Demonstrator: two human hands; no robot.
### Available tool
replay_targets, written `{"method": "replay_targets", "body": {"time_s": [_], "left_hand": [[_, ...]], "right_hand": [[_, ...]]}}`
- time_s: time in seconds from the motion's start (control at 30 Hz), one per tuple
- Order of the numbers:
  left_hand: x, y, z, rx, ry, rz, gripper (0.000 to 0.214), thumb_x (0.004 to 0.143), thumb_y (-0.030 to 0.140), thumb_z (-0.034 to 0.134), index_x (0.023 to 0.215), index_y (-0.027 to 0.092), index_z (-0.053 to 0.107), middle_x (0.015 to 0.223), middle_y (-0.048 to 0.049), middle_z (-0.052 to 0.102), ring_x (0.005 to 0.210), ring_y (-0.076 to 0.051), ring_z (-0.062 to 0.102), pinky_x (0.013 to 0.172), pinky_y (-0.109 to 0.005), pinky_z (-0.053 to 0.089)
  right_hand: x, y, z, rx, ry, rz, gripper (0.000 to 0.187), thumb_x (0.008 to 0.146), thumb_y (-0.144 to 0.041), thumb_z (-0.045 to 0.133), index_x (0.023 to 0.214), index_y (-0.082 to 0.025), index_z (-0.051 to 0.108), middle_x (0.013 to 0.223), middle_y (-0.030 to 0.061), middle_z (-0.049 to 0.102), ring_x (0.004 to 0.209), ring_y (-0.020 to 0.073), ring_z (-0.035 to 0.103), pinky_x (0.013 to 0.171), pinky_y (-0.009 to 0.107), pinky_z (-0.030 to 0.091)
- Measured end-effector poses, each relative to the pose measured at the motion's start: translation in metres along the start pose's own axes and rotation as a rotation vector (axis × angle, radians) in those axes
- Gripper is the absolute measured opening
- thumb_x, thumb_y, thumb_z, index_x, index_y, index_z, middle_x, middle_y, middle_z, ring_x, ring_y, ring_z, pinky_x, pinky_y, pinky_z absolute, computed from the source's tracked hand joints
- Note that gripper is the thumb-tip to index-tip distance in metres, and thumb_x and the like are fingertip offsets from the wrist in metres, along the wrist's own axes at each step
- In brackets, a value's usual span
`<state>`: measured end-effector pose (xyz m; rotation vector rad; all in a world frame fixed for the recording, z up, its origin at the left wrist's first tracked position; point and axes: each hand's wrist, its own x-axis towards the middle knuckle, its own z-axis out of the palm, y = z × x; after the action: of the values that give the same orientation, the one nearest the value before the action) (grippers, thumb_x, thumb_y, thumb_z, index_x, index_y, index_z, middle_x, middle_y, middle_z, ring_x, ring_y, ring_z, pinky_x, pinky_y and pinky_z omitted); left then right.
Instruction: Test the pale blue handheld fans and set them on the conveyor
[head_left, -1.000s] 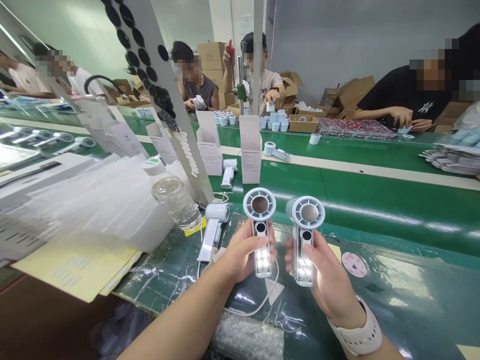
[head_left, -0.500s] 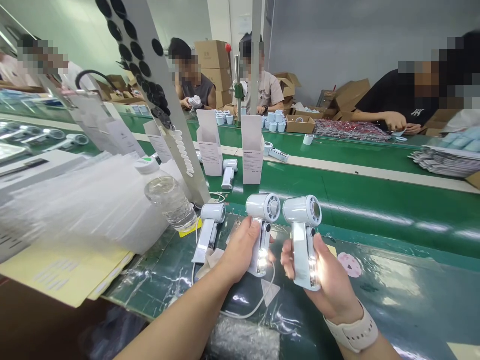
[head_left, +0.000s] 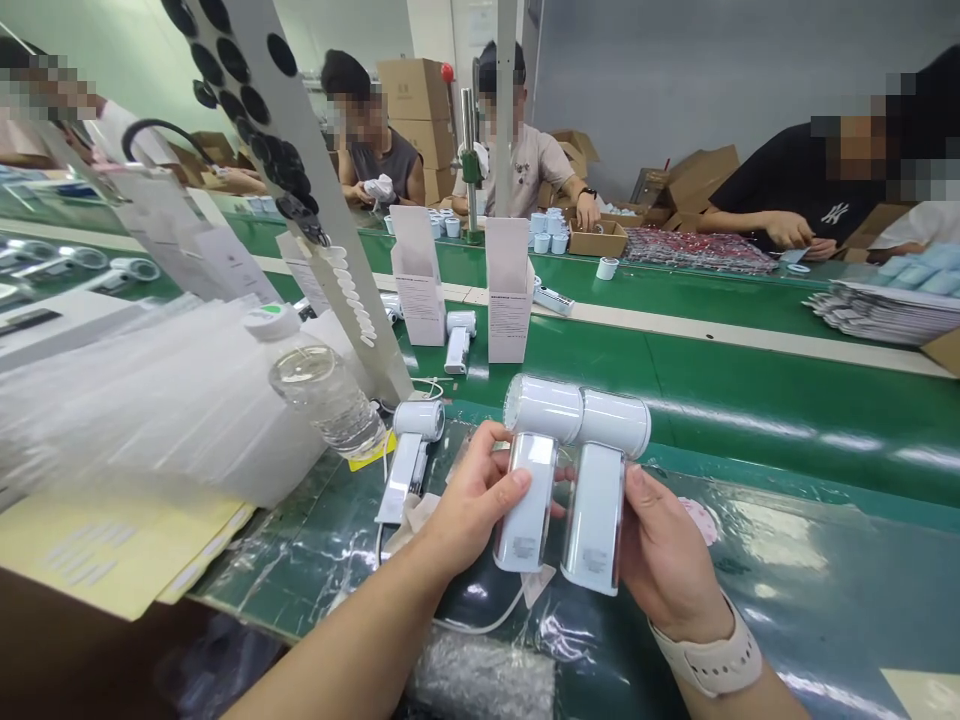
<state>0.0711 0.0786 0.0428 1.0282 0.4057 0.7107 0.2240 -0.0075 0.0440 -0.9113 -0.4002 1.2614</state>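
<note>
My left hand (head_left: 480, 495) is closed round a pale blue handheld fan (head_left: 527, 505), its thumb across the handle. A second handheld fan (head_left: 595, 520) is gripped by my right hand (head_left: 664, 550), which wears a white wristband. Both fans stand upright side by side above the bench, their round heads touching or nearly so. Small printed text shows low on each flat handle face. Left of my hands, another handheld fan (head_left: 409, 460) rests on the bench, a white cable (head_left: 480, 630) near it. The fingers behind the held fans are partly hidden.
A clear bottle (head_left: 330, 400) stands by the slanted post (head_left: 300, 190), beside a stack of translucent bags (head_left: 150, 410) and yellow sheets (head_left: 112, 550). White boxes (head_left: 508, 290) stand on the green conveyor (head_left: 712, 390). Several people sit across it, among cardboard boxes (head_left: 412, 100) and blue cups (head_left: 551, 235).
Both held fans have turned, so their flat printed backs face me instead of the lit sides. The two fans have come together. Across the belt, a person's arm now reaches into a small carton.
</note>
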Motion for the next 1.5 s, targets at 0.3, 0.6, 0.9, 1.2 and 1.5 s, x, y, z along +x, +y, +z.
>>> {"method": "replay_targets", "body": {"time_s": [0.3, 0.6, 0.9, 1.2, 1.5], "left_hand": [[0.0006, 0.0038, 0.0028, -0.041, 0.021, -0.142, 0.058, 0.059, 0.037, 0.090, 0.100, 0.016, 0.056, 0.072, 0.0021, 0.060, 0.061, -0.012, 0.060, 0.060, -0.024, 0.045], [0.0078, 0.0008, -0.0015, -0.217, 0.068, -0.139, 0.039, 0.075, 0.045, 0.072, 0.095, 0.013, 0.062, 0.085, -0.0059, 0.066, 0.067, -0.016, 0.062, 0.060, -0.028, 0.048], [0.0073, 0.0004, -0.0016, -0.184, 0.044, -0.075, 0.029, 0.080, 0.032, 0.062, 0.104, 0.017, 0.057, 0.088, -0.0070, 0.072, 0.071, -0.022, 0.070, 0.062, -0.031, 0.052], [0.0026, 0.0022, -0.0001, -0.010, 0.083, -0.085, 0.045, 0.076, 0.041, 0.076, 0.110, 0.018, 0.056, 0.090, -0.0083, 0.074, 0.078, -0.024, 0.072, 0.067, -0.033, 0.053], [0.0043, -0.0035, -0.0026, 0.044, 0.036, -0.030, 0.052, 0.070, 0.049, 0.081, 0.101, 0.020, 0.052, 0.094, -0.0091, 0.076, 0.081, -0.022, 0.073, 0.072, -0.032, 0.054]], "right_hand": [[-0.0029, -0.0051, 0.0059, 0.093, 0.029, 0.145, 0.026, 0.069, -0.044, 0.073, 0.074, -0.019, 0.075, 0.071, 0.0037, 0.072, 0.065, 0.0162, 0.065, 0.066, 0.026, 0.057], [-0.0059, -0.0076, 0.0083, 0.058, -0.089, 0.089, 0.030, 0.077, -0.042, 0.060, 0.066, -0.015, 0.069, 0.065, 0.0053, 0.068, 0.051, 0.0135, 0.058, 0.053, 0.023, 0.050], [-0.0070, -0.0086, 0.0075, 0.125, -0.054, 0.012, 0.021, 0.080, -0.040, 0.063, 0.079, -0.020, 0.067, 0.064, 0.0022, 0.064, 0.054, 0.0151, 0.059, 0.050, 0.024, 0.050], [-0.0042, -0.0090, 0.0013, 0.134, 0.158, -0.072, 0.025, 0.076, -0.039, 0.071, 0.096, -0.023, 0.072, 0.088, 0.0047, 0.075, 0.081, 0.0226, 0.069, 0.070, 0.034, 0.059], [-0.0024, -0.0063, 0.0057, 0.093, 0.087, -0.036, 0.019, 0.086, -0.037, 0.062, 0.099, -0.025, 0.070, 0.084, 0.0063, 0.077, 0.072, 0.0227, 0.071, 0.067, 0.038, 0.059]]}}
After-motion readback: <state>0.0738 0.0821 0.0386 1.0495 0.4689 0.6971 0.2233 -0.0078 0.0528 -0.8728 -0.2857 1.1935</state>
